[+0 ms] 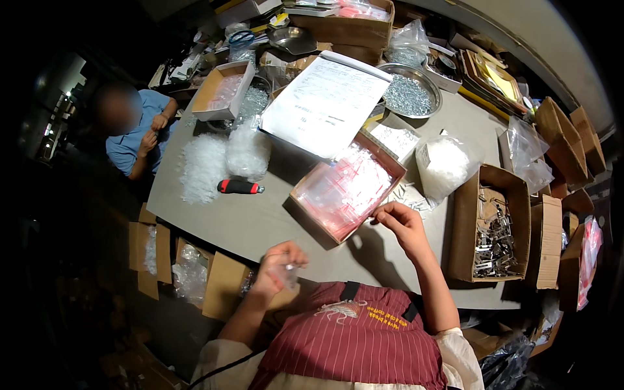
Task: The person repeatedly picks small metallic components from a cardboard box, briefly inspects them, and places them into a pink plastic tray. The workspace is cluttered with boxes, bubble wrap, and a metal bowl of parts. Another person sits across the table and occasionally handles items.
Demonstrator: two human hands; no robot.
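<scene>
My left hand, near the table's front edge, is closed on a small clear plastic bag; what is inside the bag is unclear. My right hand is beside the right front side of a shallow cardboard box. Its thumb and fingertips are pinched together, and anything between them is too small to name. Many flat clear bags with red edges fill that box. Small metal pieces lie on a pale sheet beyond my right hand.
A cardboard box of metal clips stands at right, near a bag of white pieces. To the left are a white heap and a red-and-black handled tool. Papers and a metal bowl lie farther back. Someone in blue sits left.
</scene>
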